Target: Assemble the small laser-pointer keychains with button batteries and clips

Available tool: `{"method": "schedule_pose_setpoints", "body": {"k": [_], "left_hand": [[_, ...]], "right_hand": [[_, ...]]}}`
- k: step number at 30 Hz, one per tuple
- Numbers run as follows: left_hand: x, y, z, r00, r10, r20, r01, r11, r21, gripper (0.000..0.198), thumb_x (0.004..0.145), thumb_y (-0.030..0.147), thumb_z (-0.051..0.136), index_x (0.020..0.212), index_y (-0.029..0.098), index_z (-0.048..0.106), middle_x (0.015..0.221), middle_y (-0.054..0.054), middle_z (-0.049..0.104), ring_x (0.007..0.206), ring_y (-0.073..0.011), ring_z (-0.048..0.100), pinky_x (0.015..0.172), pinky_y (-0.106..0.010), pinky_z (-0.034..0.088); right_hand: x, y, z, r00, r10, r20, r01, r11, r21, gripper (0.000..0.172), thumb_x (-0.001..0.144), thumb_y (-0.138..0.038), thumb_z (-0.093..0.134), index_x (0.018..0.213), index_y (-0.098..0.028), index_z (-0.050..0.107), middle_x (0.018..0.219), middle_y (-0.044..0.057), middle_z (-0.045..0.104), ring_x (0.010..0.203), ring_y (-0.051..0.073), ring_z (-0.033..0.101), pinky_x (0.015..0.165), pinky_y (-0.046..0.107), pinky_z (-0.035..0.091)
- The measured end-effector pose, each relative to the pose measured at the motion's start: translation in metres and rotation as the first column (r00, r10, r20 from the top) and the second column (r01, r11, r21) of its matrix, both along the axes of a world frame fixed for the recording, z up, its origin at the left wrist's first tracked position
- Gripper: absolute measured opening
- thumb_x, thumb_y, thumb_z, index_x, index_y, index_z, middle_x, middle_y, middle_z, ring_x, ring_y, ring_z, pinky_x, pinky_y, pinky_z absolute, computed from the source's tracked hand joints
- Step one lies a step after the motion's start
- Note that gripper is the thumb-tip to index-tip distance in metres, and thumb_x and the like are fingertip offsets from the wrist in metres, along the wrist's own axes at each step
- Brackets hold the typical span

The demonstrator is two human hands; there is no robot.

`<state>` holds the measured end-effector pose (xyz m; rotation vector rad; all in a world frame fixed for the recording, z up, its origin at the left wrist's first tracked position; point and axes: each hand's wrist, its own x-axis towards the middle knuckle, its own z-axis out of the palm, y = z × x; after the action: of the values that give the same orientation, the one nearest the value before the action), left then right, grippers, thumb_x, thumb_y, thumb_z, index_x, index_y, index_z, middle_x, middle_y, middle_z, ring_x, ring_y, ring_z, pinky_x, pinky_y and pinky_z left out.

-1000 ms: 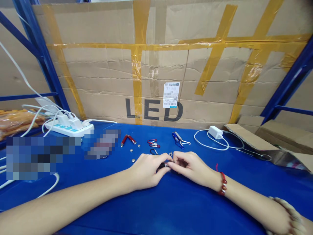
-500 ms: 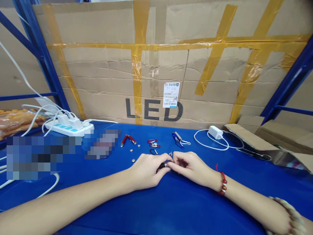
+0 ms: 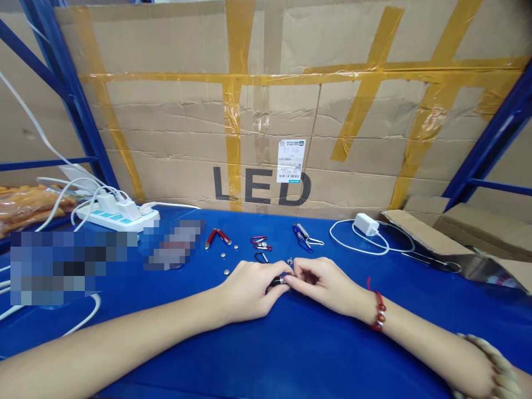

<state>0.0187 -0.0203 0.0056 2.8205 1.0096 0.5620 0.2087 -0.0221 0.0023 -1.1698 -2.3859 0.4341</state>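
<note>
Over the middle of the blue table, my left hand (image 3: 251, 289) is closed around a small black tube with a silver end, like a mini flashlight (image 3: 276, 281). My right hand (image 3: 325, 284) pinches the silver end of the same tube; its fingertips meet those of the left hand and hide the tip. Just beyond the fingers lie a black carabiner clip (image 3: 261, 257) and a small silver piece (image 3: 290, 261). Red carabiner clips (image 3: 260, 244) sit further back. Several button cells (image 3: 226, 272) are scattered left of them, near two red tubes (image 3: 218, 236).
Blue and silver mini flashlights with clips (image 3: 302, 237) lie at the back. A white charger (image 3: 366, 224) with its cable and an open cardboard box (image 3: 469, 249) stand right. On the left are a power strip (image 3: 120, 219) and cables. A large carton (image 3: 187, 127) blocks the rear.
Almost nothing differs. Both hands stay on the black mini flashlight, with only a very slight shift of the fingers at its silver end.
</note>
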Motion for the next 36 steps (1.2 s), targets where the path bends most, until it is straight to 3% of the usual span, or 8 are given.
{"method": "schedule_pose_setpoints", "body": {"k": [36], "left_hand": [[0.0006, 0.0007, -0.0002, 0.999, -0.025, -0.021, 0.024, 0.999, -0.034, 0.017, 0.087, 0.027, 0.042, 0.101, 0.026, 0.052, 0.081, 0.004, 0.067, 0.071, -0.0155, 0.063, 0.059, -0.023, 0.041]], "right_hand": [[0.0002, 0.0002, 0.0004, 0.999, 0.002, 0.043, -0.003, 0.999, 0.031, 0.039, 0.085, -0.045, 0.041, 0.059, -0.017, 0.038, 0.053, -0.006, 0.042, 0.047, 0.006, 0.035, 0.047, 0.019, 0.025]]}}
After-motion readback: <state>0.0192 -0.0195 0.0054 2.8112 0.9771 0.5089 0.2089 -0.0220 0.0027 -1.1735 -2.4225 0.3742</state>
